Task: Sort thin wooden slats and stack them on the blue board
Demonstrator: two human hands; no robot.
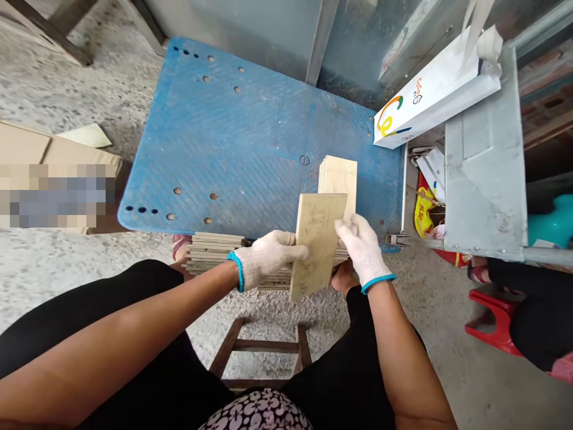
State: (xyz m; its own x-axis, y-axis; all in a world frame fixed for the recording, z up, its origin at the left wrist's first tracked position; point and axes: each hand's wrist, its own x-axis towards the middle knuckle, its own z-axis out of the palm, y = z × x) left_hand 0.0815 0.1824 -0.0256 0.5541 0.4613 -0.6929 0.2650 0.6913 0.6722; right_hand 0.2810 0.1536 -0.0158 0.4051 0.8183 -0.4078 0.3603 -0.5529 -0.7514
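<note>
Far left of frame: cardboard carton (58, 149), part of its side pixelated, on the concrete floor (58, 71). Blue plastic pallet (250, 131) fills the upper middle. Left hand (268, 257), in a white knit glove (255, 263), is pressed with fingers together against the left long edge of a thin pale board (317, 245). The board is held upright, slightly tilted, low centre-right of frame. Right hand (362, 248) has fingers curled onto the opposite long edge, so the board is pinched between both hands. A second board (338, 179) stands just behind it, overlapping the pallet, lower end hidden. A stack of thin boards (215, 251) lies flat behind the hands, above a small wooden stool (259, 345); its support is hidden. Boards look stiff, light and hard-edged, probably brittle if flexed, with a smooth face that may slip. Best hold is by the long edges, as now, with both hands near mid-length. Right of frame: white paper bag (436, 89), galvanized sheet-metal panel (486, 155), red plastic stool (495, 322) and a co-worker's black-clad leg (541, 316).
</note>
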